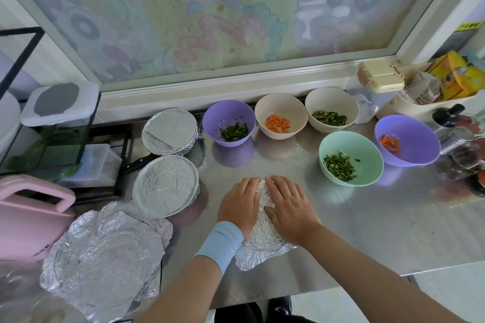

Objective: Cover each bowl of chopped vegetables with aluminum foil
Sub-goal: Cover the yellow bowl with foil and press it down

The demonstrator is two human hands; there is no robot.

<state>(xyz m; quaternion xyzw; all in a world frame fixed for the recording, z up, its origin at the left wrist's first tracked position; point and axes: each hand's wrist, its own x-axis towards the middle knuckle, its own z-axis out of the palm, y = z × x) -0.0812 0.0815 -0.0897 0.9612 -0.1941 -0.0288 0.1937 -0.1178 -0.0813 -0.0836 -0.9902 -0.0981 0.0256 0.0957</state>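
On the steel counter (341, 231), left hand (237, 203) and right hand (287, 204) press flat on a foil sheet (263, 240), probably over a hidden bowl. Pressing too hard could tear the thin foil

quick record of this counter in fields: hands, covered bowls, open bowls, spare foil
hands: left hand and right hand press flat on a foil sheet; what lies under it is hidden
covered: far foil-covered bowl, near foil-covered bowl
open: purple bowl of greens, beige bowl of carrot, beige bowl of greens, mint bowl of greens, purple bowl of carrot
spare foil: stack of foil sheets
surface: steel counter
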